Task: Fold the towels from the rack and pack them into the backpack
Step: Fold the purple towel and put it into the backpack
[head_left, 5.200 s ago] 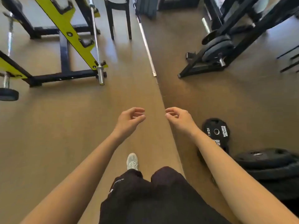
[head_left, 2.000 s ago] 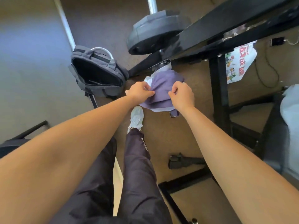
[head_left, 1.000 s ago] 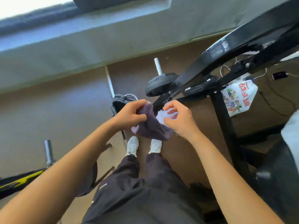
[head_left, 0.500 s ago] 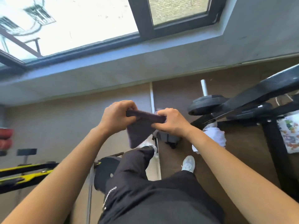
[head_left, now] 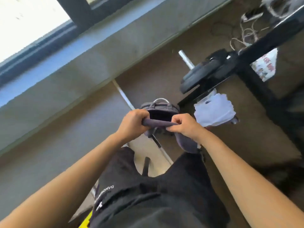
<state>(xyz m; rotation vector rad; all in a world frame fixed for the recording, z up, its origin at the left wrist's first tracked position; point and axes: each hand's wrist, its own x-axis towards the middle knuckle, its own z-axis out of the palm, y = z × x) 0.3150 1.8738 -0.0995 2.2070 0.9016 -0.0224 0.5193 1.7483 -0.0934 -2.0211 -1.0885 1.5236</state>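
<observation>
A small purple towel [head_left: 158, 123] is stretched edge-on between my two hands at chest height. My left hand [head_left: 133, 125] grips its left end in a fist. My right hand [head_left: 182, 126] pinches the right end, and the rest of the cloth hangs down under that wrist. Just beyond my hands, a grey backpack [head_left: 160, 106] stands open on the floor, its dark mouth facing me. A white towel [head_left: 215, 111] hangs from the black rack [head_left: 256, 45] to the right of the backpack.
A black weight plate [head_left: 202, 74] on a steel bar juts from the rack above the white towel. A loose barbell [head_left: 125, 97] lies on the brown floor beside the backpack. Cables and a printed bag [head_left: 264, 66] lie at the far right. A wall and window fill the upper left.
The purple towel came off the rack into both hands and has been folded narrower. My view tipped back down, so the open backpack now sits right behind the towel.
</observation>
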